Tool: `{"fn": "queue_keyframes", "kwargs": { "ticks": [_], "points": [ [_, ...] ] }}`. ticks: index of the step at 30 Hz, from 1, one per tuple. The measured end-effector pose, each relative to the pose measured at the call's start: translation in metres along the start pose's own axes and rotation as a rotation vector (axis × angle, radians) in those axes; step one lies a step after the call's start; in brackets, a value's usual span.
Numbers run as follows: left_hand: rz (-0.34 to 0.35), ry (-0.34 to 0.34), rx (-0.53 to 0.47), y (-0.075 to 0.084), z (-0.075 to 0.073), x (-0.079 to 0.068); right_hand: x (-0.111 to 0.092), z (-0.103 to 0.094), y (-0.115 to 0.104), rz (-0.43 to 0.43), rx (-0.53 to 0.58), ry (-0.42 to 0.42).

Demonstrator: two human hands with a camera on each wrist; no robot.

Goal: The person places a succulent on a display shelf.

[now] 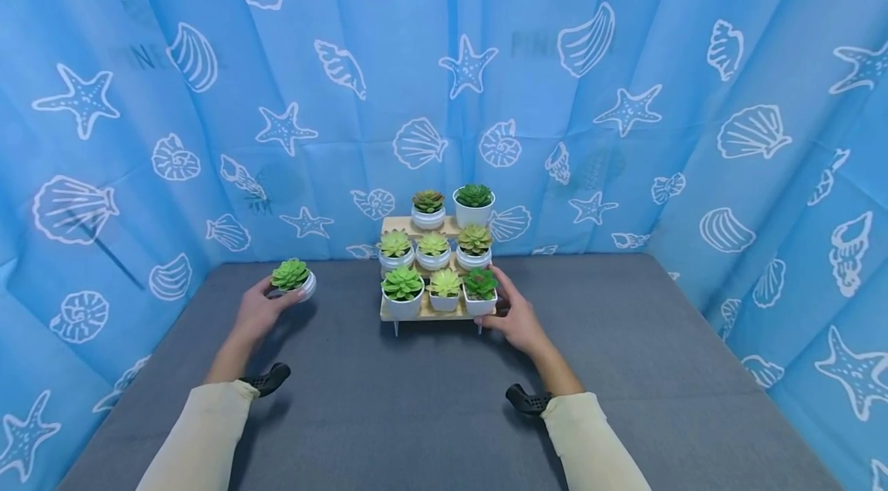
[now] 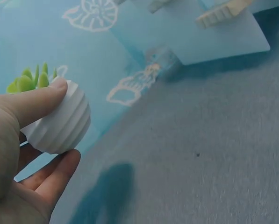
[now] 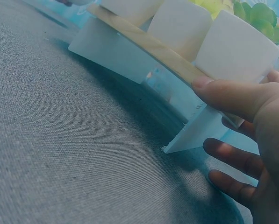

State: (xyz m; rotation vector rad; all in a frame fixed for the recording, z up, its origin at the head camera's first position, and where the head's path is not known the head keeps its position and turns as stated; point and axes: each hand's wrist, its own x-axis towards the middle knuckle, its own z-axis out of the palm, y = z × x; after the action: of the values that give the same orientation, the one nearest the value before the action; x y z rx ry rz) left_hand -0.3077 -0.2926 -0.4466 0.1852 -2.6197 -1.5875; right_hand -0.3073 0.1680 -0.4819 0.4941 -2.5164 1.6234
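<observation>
My left hand [image 1: 258,312] holds a potted succulent [image 1: 290,274] off to the left of the stand. In the left wrist view its white pot [image 2: 67,122] has slanted ribs, with the thumb on the near side and fingers beneath; a shadow falls on the cloth below. My right hand [image 1: 516,320] grips the right end of a three-tier wooden plant stand [image 1: 394,226]. The right wrist view shows the thumb on the front edge of the lowest board [image 3: 151,43], beside a square white pot [image 3: 237,46], while the lower fingers spread away from the clear leg panel [image 3: 188,133].
Several succulents in white pots fill the stand's tiers, including a dark green one [image 1: 475,196] at the top right and a reddish-green one [image 1: 428,202] beside it. Grey cloth [image 1: 388,414] covers the table. Blue shell-print curtains [image 1: 361,113] surround the back and sides.
</observation>
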Motion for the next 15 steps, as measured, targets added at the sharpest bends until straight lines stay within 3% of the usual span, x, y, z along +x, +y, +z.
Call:
{"fn": "queue_keyframes", "kwargs": {
  "ticks": [8,15],
  "points": [
    [0.036,0.007,-0.188,0.016,0.009,0.004,-0.002,-0.001,-0.004,-0.006,0.014,-0.003],
    [0.062,0.0,-0.266,0.039,0.023,0.008,0.0,0.0,0.0,0.0,0.011,-0.003]
  ]
}}
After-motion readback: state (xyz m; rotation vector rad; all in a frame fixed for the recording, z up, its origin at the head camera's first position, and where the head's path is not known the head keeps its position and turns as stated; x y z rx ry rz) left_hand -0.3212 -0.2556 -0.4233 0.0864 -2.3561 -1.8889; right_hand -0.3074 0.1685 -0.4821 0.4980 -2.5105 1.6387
